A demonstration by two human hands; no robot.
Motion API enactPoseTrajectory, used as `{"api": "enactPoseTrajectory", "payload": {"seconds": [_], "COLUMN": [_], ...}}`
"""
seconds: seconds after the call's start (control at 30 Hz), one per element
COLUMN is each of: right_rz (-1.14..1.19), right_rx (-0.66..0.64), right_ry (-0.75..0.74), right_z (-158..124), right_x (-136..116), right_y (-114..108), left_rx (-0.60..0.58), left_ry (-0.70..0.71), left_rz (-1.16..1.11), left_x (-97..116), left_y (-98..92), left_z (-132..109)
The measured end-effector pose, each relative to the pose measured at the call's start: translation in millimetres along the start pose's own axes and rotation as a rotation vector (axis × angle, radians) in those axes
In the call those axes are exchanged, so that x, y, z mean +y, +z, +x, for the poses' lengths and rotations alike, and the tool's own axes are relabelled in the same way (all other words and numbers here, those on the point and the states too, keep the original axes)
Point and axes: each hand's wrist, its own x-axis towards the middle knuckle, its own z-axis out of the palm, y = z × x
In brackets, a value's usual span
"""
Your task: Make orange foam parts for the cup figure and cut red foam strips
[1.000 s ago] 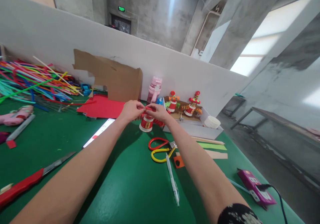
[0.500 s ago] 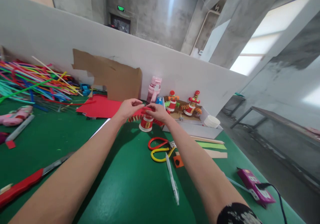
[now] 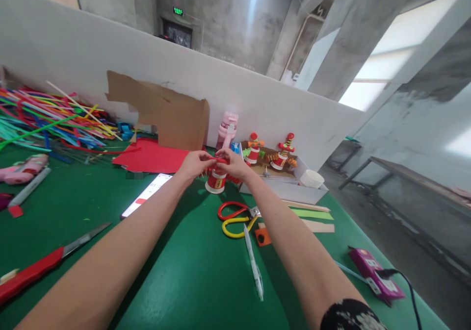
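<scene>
Upright on the green table stands a red paper cup (image 3: pixel 215 182) with a white rim at its base and folded red paper strips at its sides. Just above it, the fingertips of my left hand (image 3: pixel 196 166) are pinched at one end of a small red piece (image 3: pixel 221 161). My right hand (image 3: pixel 234 165) pinches the same piece from the other side. Fingers hide most of it, and I cannot tell whether it touches the cup. Scissors (image 3: pixel 235 226) with one red and one yellow handle lie nearer me, beside a white pen (image 3: pixel 253 266).
Behind stand a pink bottle (image 3: pixel 225 131) and a white box (image 3: pixel 287 189) holding two cup figures. A red-handled knife (image 3: pixel 55 261), a phone (image 3: pixel 145 196), red paper (image 3: pixel 154 157) and pipe cleaners (image 3: pixel 55 119) lie left. A purple box with a cable (image 3: pixel 375 276) sits right.
My left hand has shifted slightly right and down, and both hands' fingertips have closed together over the cup. The phone now shows from behind my left forearm.
</scene>
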Motion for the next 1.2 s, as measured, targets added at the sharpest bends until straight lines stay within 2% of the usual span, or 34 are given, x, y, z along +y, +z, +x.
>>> {"api": "enactPoseTrajectory", "payload": {"seconds": [0.3,0.43,0.53,0.6,0.7,0.8,0.93,1.07,1.2], "right_rz": [0.025,0.122,0.252,0.303,0.320,0.347,0.398,0.425,0.432], "right_rx": [0.021,0.210,0.405,0.483,0.514,0.529,0.524,0.528,0.547], "right_ry": [0.027,0.086,0.210,0.299,0.360,0.409,0.468,0.496,0.514], "right_z": [-3,-12,-27,-38,-47,-45,-35,-29,-30], "right_x": [-5,-10,-9,-5,3,6,2,-5,-9], "right_y": [-2,-20,-32,-33,-23,-7,10,20,25], "left_rx": [0.053,0.162,0.280,0.347,0.380,0.295,0.104,-0.039,-0.125], "left_ry": [0.084,0.163,0.212,0.224,0.207,0.159,0.064,-0.053,-0.142], "left_rz": [0.032,0.023,0.021,0.031,0.063,0.096,0.096,0.044,-0.039], "left_x": [-6,-2,3,6,8,10,11,9,7], "left_y": [2.8,-6.4,-19.2,-27.3,-34.8,-35.8,-31.1,-26.7,-24.7], "left_z": [5,10,14,16,15,10,2,-2,-3]}}
